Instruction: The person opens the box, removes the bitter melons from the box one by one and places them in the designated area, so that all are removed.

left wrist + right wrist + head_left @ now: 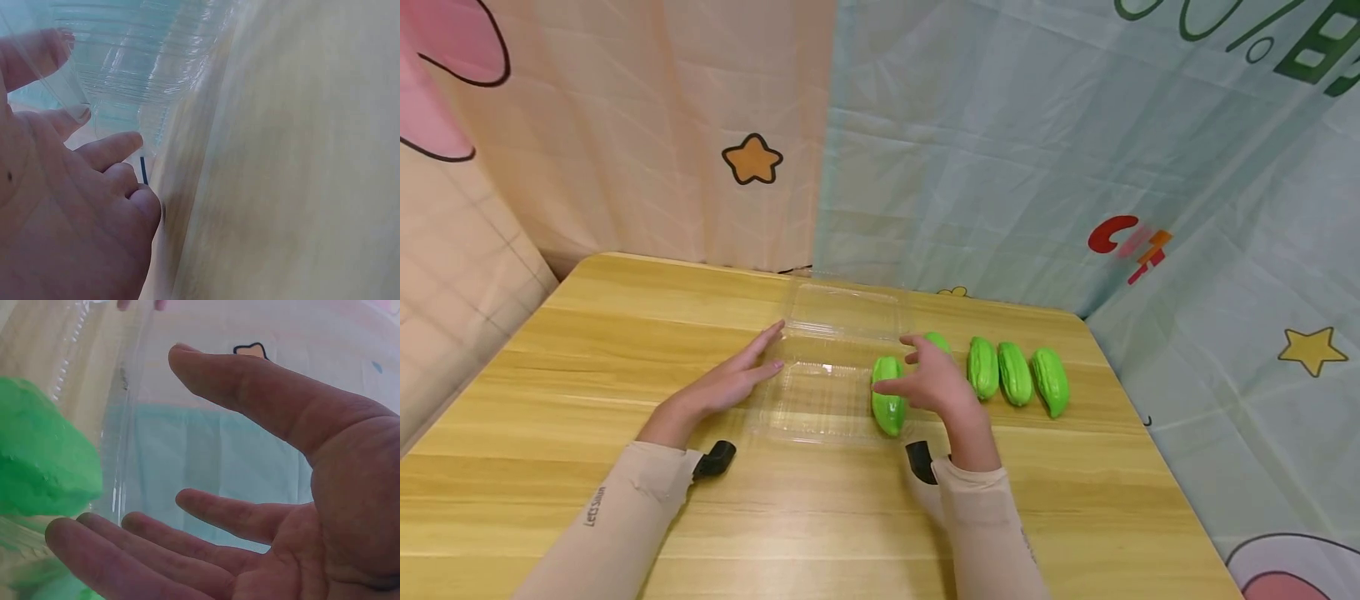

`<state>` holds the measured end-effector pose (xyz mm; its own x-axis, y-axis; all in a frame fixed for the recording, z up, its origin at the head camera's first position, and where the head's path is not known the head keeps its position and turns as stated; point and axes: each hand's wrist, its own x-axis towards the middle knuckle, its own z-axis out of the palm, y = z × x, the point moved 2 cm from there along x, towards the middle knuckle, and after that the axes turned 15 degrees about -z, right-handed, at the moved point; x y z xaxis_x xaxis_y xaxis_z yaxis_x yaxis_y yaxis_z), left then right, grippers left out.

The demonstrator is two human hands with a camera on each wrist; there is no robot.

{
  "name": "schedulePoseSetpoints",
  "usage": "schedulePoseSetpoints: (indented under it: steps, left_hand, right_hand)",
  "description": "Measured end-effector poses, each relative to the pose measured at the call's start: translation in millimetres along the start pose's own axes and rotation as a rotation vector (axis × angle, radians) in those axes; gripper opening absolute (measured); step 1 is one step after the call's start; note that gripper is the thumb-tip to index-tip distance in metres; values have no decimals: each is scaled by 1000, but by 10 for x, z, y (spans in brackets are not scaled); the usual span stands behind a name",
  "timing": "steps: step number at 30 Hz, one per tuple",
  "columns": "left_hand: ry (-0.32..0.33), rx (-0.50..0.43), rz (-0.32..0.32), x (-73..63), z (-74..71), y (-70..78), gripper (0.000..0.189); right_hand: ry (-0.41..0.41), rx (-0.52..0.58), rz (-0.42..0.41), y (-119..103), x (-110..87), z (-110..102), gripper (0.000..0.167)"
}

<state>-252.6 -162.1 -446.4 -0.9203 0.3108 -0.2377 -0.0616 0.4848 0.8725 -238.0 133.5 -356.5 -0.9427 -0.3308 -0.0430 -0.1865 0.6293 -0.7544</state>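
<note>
One gourd (937,341) half-hidden – behind right hand (934,382).

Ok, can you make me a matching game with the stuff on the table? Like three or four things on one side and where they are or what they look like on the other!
Things:
1. left hand
2. right hand
3. clear plastic container
4. three green toy gourds

Places or states:
A. lined up in a row on the wooden table, right of the hands
B. see-through, lying open between the hands
C. fingers straight, resting at the container's left edge
D. open, beside the green gourd at the container's right edge

Pairs: 1-C, 2-D, 3-B, 4-A
</note>
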Motion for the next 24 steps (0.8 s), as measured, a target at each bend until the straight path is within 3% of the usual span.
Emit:
schedulePoseSetpoints:
  steps: [5,17,24]
  left_hand:
    - [2,0,-2,-4,10,-7,66]
    - [-4,-10,-3,2,16,-9,66]
    - [-5,-15,-1,8,12,-14,66]
  right_hand:
    - [-4,-101,-26,-8,13,77,89]
    - [-12,-176,-74,-6,90,277,92]
    - [11,-243,-36,30,134,428,99]
